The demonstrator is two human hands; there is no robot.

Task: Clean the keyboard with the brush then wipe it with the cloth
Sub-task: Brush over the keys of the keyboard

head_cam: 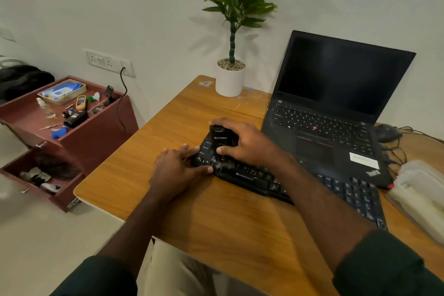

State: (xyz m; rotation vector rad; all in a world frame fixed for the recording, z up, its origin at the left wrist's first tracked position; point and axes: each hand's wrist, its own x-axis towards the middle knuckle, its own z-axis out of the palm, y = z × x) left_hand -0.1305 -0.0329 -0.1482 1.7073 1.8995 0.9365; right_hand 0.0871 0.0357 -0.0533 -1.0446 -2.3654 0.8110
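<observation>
A black keyboard (259,179) lies slantwise on the wooden table (192,211), in front of the laptop. My right hand (245,142) grips a black brush (219,142) and presses it on the keyboard's left end. The brush is largely hidden under my fingers. My left hand (177,166) holds the keyboard's left edge, fingers on the keys and thumb at the front rim. A pale folded cloth (420,197) rests at the table's right edge.
An open black laptop (336,108) stands behind the keyboard, with a mouse (388,132) and cables to its right. A white potted plant (230,77) sits at the table's back. A maroon cabinet (72,132) with small items and an open drawer stands to the left.
</observation>
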